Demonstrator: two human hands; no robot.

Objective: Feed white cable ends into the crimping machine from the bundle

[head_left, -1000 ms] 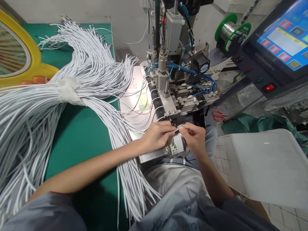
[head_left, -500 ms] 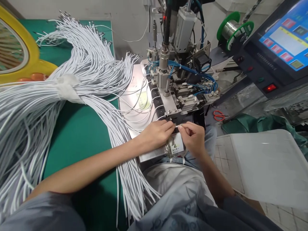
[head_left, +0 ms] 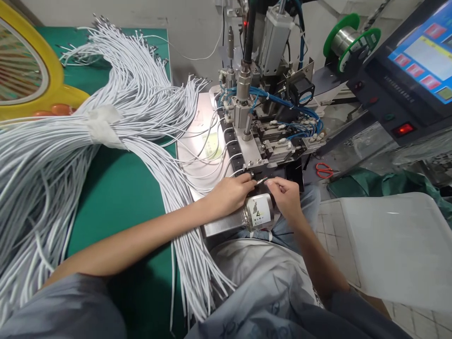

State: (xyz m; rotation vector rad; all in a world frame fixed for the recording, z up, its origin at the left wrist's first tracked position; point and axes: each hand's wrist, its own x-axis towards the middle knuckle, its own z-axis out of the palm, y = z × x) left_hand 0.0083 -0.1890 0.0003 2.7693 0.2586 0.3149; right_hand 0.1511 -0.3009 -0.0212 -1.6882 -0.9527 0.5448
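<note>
Between my fingertips, at the front of the soldering machine (head_left: pixel 252 150), is the end of a white cable (head_left: pixel 260 181). My left hand (head_left: pixel 235 190) pinches the cable close to its end. Just to the right, my right hand (head_left: pixel 285 193) has thumb and forefinger closed at the cable's dark tip; whether they grip it is too small to tell. Below the hands stands a small container with a white label (head_left: pixel 259 212). Several white cables run from the machine's black fixture (head_left: pixel 231 143) to a large taped bundle (head_left: pixel 148 165), which passes under my left forearm.
A yellow-framed fan-like object (head_left: pixel 52 70) lies at the left on the green table mat (head_left: pixel 116 188). A solder wire spool (head_left: pixel 348 41) and a control screen (head_left: pixel 423 59) stand at the right. Red-handled scissors (head_left: pixel 324 170) and a white plastic bin (head_left: pixel 402 249) are lower right.
My right hand has shifted slightly right, away from my left fingertips, and more of the cable's dark end shows. The whole view has moved slightly.
</note>
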